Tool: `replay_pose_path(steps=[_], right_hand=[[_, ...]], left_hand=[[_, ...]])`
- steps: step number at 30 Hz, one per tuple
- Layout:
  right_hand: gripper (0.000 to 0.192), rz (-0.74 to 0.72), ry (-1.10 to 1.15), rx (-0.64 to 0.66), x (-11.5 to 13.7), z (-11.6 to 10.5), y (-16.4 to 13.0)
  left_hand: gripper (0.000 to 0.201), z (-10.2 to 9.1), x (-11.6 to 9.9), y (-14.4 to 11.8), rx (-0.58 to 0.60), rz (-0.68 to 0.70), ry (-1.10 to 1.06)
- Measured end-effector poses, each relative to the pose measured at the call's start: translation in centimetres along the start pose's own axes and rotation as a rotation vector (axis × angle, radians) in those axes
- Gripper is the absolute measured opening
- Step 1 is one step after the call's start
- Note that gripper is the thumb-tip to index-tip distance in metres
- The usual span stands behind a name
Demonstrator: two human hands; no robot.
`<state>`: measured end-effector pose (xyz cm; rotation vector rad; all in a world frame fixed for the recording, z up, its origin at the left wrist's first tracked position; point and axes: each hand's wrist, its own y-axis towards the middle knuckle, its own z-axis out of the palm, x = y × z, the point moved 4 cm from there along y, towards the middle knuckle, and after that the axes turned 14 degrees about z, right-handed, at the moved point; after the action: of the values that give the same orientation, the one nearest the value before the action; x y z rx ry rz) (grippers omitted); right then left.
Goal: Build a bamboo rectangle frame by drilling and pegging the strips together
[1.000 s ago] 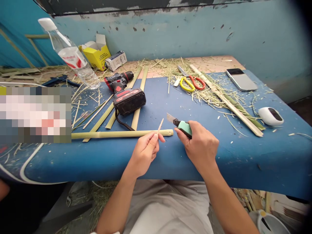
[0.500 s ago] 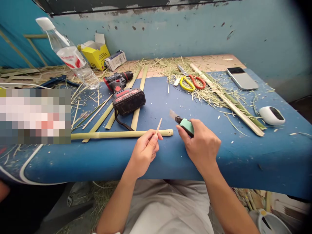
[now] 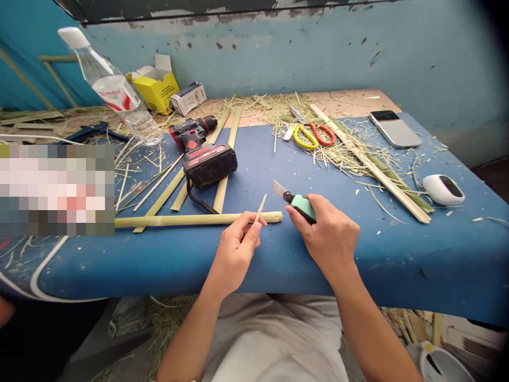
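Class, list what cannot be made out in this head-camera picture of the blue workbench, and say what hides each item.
1. Left side of the blue workbench, head view: a pixelated patch hides whatever lies there.
2. Thin pale bamboo sliver: its lower end is hidden inside the left hand.
3. Green-handled utility knife: the right hand covers most of the handle.
4. Clear plastic bottle: label print too small to read.

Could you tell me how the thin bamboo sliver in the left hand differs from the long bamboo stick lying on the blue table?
The bamboo sliver is short and thin; the long bamboo stick is far longer and thicker. The sliver is pinched in the left hand and points upward, while the stick lies flat on the blue table, untouched. The sliver looks pale tan; the stick is yellow-green. Both are bamboo and sit near the utility knife gripped in the right hand.
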<state>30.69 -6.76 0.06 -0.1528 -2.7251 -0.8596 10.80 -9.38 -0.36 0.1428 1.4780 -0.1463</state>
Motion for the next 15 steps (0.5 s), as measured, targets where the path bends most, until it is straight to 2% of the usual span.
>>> replay_pose_path(steps=[5,7,15], right_hand=[[0.045,-0.220,0.132,0.040,0.6,-0.3,-0.4],[0.045,-0.260,0.134,0.069,0.8,-0.3,-0.4],[0.044,-0.177,-0.050,-0.007,0.9,-0.1,-0.4]], left_hand=[[0.034,-0.1,0.6,0.1,-0.017,0.049,0.017],[0.034,-0.2,0.7,0.1,-0.015,0.053,0.018],[0.036,-0.1,0.6,0.4,0.002,0.034,0.041]])
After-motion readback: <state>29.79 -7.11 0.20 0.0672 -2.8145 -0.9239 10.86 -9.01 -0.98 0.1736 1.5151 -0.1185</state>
